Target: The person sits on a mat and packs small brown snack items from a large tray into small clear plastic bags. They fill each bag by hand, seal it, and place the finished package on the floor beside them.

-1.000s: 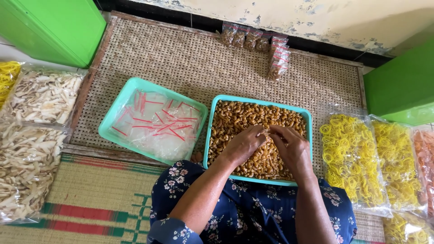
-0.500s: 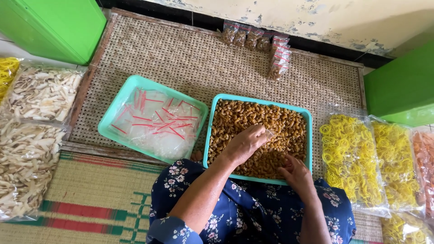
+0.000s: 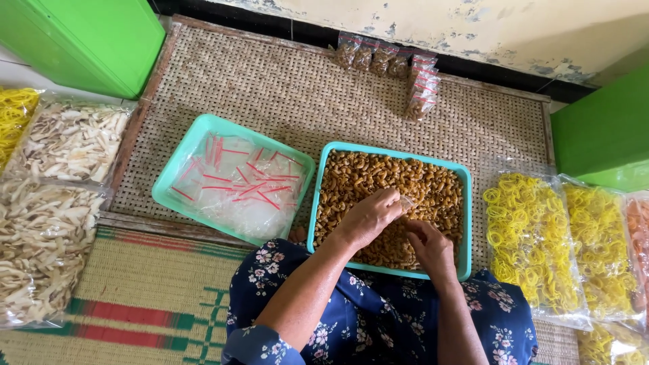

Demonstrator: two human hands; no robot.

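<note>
Both hands meet over the teal tray [image 3: 466, 223] of brown curled snacks [image 3: 358, 182] at the centre of the frame. The left hand [image 3: 368, 216] pinches the mouth of a small clear plastic bag [image 3: 406, 202], seemingly to keep it open above the tray so spills fall back in. The right hand [image 3: 431, 247] rests on the snacks, fingers curled, whether gripping any I cannot tell. The bag looks thin, glossy, nearly empty

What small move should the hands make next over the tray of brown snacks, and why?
Probably the left hand should drop its pinch of brown snacks into the small clear bag. Both hands meet at that bag above the teal tray, and the right hand seems to hold it.
</note>
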